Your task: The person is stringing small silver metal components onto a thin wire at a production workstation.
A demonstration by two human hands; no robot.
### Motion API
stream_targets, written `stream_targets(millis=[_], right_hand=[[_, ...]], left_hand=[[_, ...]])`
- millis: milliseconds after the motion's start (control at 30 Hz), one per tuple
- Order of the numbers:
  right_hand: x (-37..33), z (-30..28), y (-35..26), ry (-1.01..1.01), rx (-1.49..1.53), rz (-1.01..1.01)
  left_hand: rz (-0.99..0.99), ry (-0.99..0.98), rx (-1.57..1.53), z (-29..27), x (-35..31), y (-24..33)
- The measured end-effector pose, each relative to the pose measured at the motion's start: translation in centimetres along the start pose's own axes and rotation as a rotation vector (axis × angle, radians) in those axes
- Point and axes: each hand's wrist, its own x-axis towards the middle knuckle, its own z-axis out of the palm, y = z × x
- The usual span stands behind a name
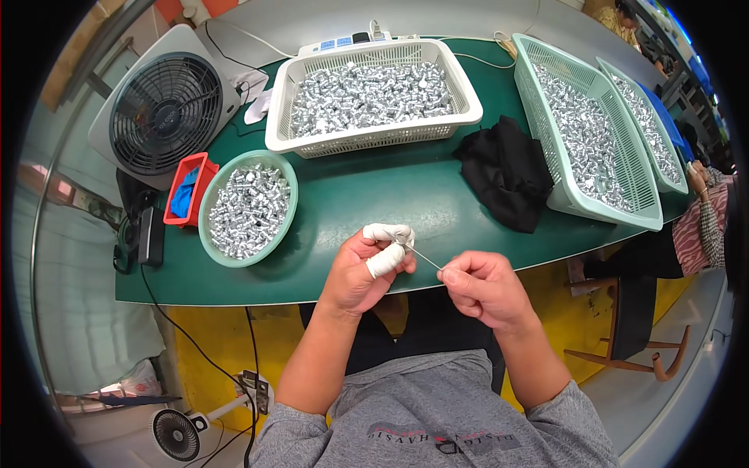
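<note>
Over the front part of the green table, my left hand (355, 277) wears white finger covers on its thumb and forefinger. Those two fingertips pinch a small silvery metal part (400, 239), mostly hidden between them. My right hand (488, 288), bare, is closed on a thin straight metal rod (424, 258). The rod slants up to the left, and its far end meets the small part at my left fingertips. Left of my hands stands a round pale green basket (289, 218) full of similar silvery metal parts.
Behind my hands is a white basket (374, 139) of metal parts. Two pale green baskets (605, 209) (677, 187) of parts stand right. A black cloth (505, 173), a red bin (204, 187) and a box fan (165, 109) also occupy the table (367, 191). Another person's hand (697, 175) shows far right.
</note>
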Motion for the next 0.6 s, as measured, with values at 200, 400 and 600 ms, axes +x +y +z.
stream_targets(millis=[200,400,600], right_hand=[[-0.2,0.8,0.1,0.104,-0.314,-0.317],[-1.1,-0.4,0.6,0.130,-0.147,-0.137],[-1.0,0.1,-0.2,0.048,-0.017,-0.024]], left_hand=[[0.058,0.054,0.008,0.1,-0.2,-0.1],[0.161,0.224,-0.049,-0.2,0.4,0.9],[0.116,0.223,-0.106,0.0,0.2,0.9]])
